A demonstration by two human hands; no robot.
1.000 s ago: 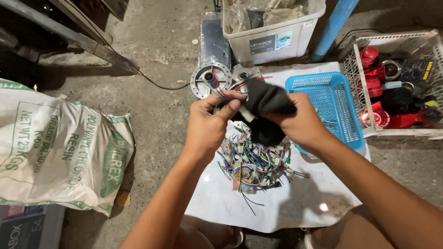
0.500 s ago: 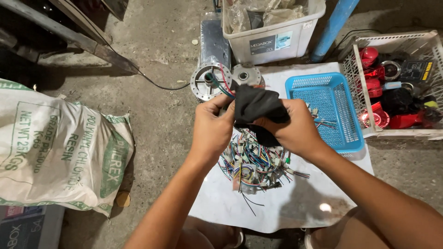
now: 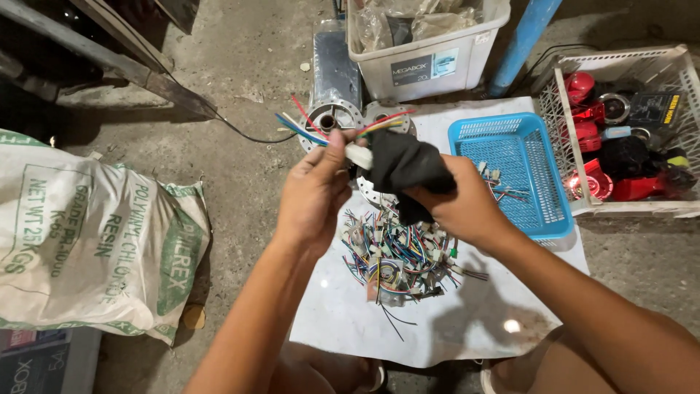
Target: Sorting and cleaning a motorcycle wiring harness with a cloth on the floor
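My left hand (image 3: 315, 191) pinches a small white connector (image 3: 358, 155) with coloured wires fanning out from it toward the top. My right hand (image 3: 458, 206) grips a black cloth (image 3: 405, 166) that presses against the connector. Both hands hover over a pile of short coloured wires with connectors (image 3: 397, 254), which lies on a white sheet (image 3: 467, 321) on the concrete floor.
A blue plastic basket (image 3: 515, 162) with a few wire pieces sits right of the hands. A white crate (image 3: 687, 73) of red and black parts stands far right. A white lidless tub (image 3: 426, 62), a metal motor hub (image 3: 335, 76) and a blue pipe (image 3: 523, 40) lie behind. A printed sack (image 3: 87, 241) rests at left.
My left hand has pulled the connector and its wires out from under the black cloth, so the coloured wires now show. Both hands shifted slightly.
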